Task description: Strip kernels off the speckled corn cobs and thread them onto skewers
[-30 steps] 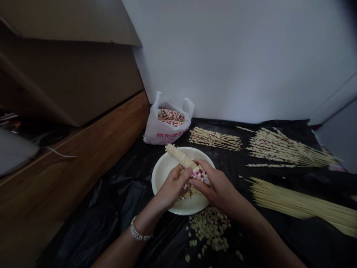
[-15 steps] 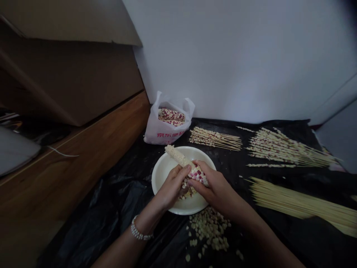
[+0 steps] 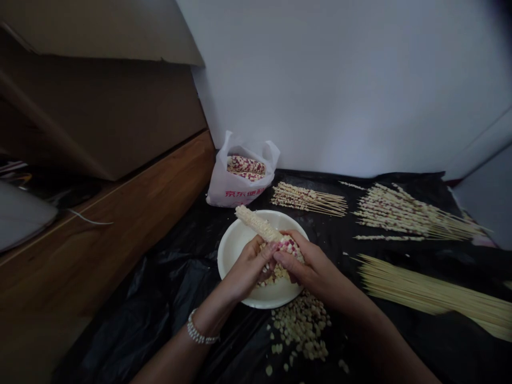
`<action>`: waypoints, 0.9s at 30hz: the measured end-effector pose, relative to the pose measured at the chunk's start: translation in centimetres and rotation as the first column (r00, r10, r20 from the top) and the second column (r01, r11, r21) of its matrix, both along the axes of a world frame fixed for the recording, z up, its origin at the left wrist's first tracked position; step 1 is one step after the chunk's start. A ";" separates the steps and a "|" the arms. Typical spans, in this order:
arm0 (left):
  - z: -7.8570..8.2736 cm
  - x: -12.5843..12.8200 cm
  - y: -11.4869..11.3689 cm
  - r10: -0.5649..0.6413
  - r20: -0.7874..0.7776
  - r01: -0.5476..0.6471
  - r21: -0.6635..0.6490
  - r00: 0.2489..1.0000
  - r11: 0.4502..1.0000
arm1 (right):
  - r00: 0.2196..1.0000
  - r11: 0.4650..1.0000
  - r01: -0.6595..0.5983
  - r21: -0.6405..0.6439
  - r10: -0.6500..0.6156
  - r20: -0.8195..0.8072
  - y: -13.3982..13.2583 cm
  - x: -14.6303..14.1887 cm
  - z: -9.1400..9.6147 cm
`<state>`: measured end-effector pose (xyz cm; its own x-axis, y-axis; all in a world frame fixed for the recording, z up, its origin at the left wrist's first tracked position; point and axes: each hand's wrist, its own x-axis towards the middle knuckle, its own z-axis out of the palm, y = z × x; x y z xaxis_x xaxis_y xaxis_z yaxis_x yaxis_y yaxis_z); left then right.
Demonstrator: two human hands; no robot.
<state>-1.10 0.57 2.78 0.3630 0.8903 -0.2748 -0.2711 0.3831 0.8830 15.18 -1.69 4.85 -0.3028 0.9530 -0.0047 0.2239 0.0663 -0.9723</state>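
Observation:
An ear of corn point(image 3: 260, 223) slants over a white bowl point(image 3: 230, 250). Its far end is stripped to pale cob, while white and dark red kernels cover the near end. My right hand point(image 3: 306, 261) is closed round the near end. My left hand point(image 3: 254, 264), with a beaded bracelet on its wrist, is closed against the corn from the left, thumb pressed on the kernels beside the right thumb. Loose kernels point(image 3: 280, 274) lie in the bowl under the hands. Part of the kernelled end is hidden by my fingers.
Behind the bowl stands a white plastic bag point(image 3: 236, 194) with corn ears. Kernel-threaded skewers point(image 3: 392, 213) and a smaller bundle point(image 3: 308, 198) lie right of it. Bare skewers point(image 3: 424, 285) lie nearer. Loose kernels point(image 3: 302, 325) are piled on the black plastic sheet point(image 3: 160, 304). A cardboard box point(image 3: 120, 106) stands left.
The corn's near end has shifted slightly right and the bare cob shows longer beyond my fingers. My right hand has moved a little right, and its thumb now sits higher, beside the left thumb.

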 end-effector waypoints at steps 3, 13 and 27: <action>0.1 0.2 -0.1 0.064 -0.022 -0.064 -0.022 0.998 0.998 | 0.999 0.999 0.020 0.037 -0.022 0.042 -0.2 -0.5 0.0; 0.3 0.4 -0.1 0.103 -0.055 -0.105 -0.022 0.993 0.994 | 0.999 0.998 0.026 0.065 -0.028 0.028 -0.3 -0.6 -0.6; -0.9 -0.1 0.1 0.047 0.008 -0.047 0.018 0.999 0.999 | 0.980 0.945 0.044 0.324 -0.104 0.171 0.0 -0.4 -1.0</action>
<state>-1.15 0.64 1.91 0.3225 0.9114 -0.2554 -0.2952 0.3532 0.8877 14.77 -1.72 3.81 -0.2543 0.9334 0.2532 0.4117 0.3414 -0.8450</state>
